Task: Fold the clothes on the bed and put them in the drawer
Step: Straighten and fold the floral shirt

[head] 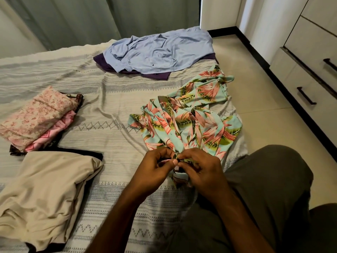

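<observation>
Both hands meet at the near edge of the floral garment (189, 121), a thin, slippery-looking fabric printed with pink and green leaves on pale turquoise. It lies crumpled in loose folds on the right side of the bed (113, 110), close to the mattress edge. The left hand (156, 167) pinches a gathered bit of the cloth between thumb and curled fingers; the right hand (198, 168) curls round the same bunch just beside it, knuckles up, so each grip is clamped on the fabric. What lies inside the bunch is too hidden to tell.

The bed wears a cream bedspread (127, 198), woven with grey bands of zigzags and small dashes, rumpled into soft ridges. At the far end sprawls a light blue shirt (160, 50), smooth cotton by its look, unfolded, lying on top of a dark purple garment (156, 74). On the left sits a neat folded stack (36, 115): a pale pink floral piece on top, a brighter pink one under it, dark patterned cloth at the bottom. Nearer, a beige garment (45, 194) rests folded, soft and creased, over something black. Pale drawers (310, 84) with dark bar handles stand to the right, across the tiled floor.
</observation>
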`<action>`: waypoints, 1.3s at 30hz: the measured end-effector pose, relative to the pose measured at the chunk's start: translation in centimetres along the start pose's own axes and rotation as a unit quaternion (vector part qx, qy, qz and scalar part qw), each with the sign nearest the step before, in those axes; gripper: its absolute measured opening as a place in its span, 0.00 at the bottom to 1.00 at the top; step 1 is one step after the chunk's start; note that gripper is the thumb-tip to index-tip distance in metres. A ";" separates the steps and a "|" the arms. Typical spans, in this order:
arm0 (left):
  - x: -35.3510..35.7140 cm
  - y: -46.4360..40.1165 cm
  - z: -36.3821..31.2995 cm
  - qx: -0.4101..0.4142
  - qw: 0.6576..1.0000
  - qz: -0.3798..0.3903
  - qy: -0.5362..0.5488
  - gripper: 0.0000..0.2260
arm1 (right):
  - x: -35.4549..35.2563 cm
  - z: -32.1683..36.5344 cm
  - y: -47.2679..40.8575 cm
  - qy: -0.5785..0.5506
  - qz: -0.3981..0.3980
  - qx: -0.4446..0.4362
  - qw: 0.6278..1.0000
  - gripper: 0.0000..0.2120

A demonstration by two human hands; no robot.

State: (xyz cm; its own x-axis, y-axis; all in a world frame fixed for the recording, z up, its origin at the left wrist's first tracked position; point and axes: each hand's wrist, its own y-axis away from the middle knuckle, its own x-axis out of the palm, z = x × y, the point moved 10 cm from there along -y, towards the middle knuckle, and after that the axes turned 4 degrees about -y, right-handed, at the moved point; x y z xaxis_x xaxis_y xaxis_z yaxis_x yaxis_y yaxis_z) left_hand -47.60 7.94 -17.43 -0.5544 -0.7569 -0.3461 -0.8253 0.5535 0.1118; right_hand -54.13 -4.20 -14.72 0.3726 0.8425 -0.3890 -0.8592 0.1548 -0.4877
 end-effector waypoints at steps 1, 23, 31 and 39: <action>0.0 0.0 -0.2 0.012 1.000 -0.007 -0.024 0.05 | 0.0 -0.8 0.0 -0.025 0.000 0.040 0.999 0.14; -1.3 -1.8 -5.3 0.164 0.948 -0.230 -0.148 0.06 | -0.7 -1.4 -4.2 0.134 -0.015 -0.083 0.987 0.11; -1.1 -4.2 -4.2 0.109 0.984 -0.107 -0.089 0.06 | -0.8 -0.3 -3.4 0.123 -0.005 -0.151 0.981 0.14; 0.0 -5.5 -4.2 0.066 0.989 0.077 -0.109 0.05 | -0.1 -0.2 -2.9 0.180 0.023 -0.167 0.969 0.12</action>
State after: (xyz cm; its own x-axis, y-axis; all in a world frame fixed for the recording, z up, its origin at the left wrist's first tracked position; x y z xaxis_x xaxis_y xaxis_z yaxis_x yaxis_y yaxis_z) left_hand -43.49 3.42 -14.18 -0.6241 -0.5751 -0.5289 -0.7040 0.7075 0.0616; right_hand -51.58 -4.89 -13.41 0.4864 0.6000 -0.6351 -0.7391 -0.1051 -0.6653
